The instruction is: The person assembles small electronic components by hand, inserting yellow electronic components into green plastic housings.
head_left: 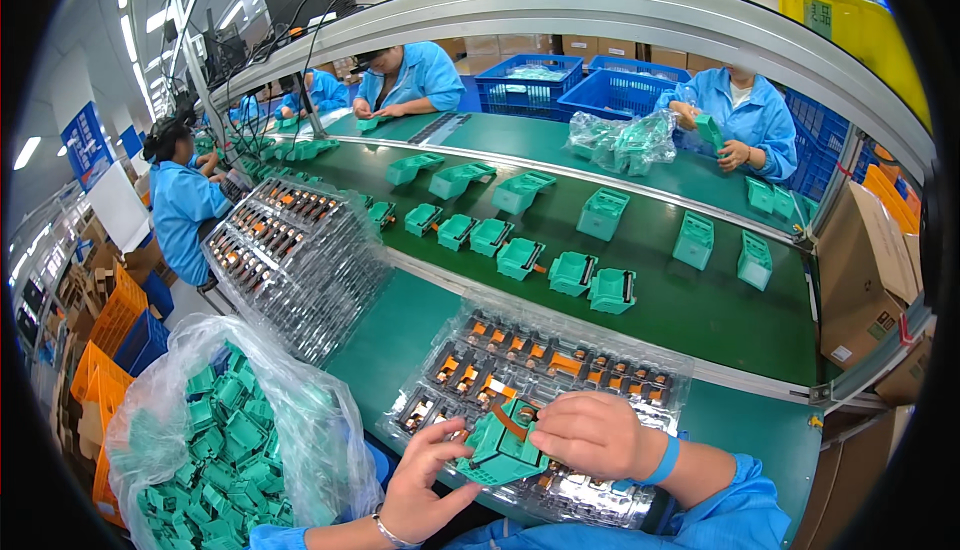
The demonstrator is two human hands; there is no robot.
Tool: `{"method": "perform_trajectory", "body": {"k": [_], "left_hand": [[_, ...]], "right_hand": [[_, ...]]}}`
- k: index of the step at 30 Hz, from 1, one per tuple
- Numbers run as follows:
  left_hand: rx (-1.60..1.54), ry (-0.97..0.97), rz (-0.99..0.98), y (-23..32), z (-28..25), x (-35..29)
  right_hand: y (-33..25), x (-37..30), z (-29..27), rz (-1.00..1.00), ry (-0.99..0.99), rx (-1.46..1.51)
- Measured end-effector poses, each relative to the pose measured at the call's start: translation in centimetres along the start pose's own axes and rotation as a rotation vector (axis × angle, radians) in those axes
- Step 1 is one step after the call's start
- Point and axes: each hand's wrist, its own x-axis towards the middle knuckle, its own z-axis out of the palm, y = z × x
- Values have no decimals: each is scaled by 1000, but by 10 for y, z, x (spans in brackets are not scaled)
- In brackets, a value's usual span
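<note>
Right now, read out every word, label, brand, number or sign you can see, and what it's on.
Blue hanging banner: white writing, too small and blurred to read.
Greenish label on the yellow plastic bin: printed characters, which I won't copy out.
Brown cardboard box at right: printed marks, too small to read.
Held green plastic housing: no readable print.

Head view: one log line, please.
left hand: holding green housing | right hand: at housing's orange strip | nearby: clear parts tray

Tilted green plastic housing (497, 457) with curved orange strip (509, 422)
</note>
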Motion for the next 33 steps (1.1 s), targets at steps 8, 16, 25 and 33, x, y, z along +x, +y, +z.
{"method": "perform_trajectory", "body": {"k": [8, 16, 25, 33], "left_hand": [[-18, 130, -75, 10, -25, -19], [117, 412, -100, 14, -82, -56], [434, 802, 2, 24, -147, -102], [652, 1014, -261, 9, -224, -202]], "right_hand": [[11, -7, -34, -218, -136, -327], [53, -43, -68, -65, -258, -478], [176, -121, -95, 1574, 335, 148], [206, -139, -89, 1781, 56, -16]]}}
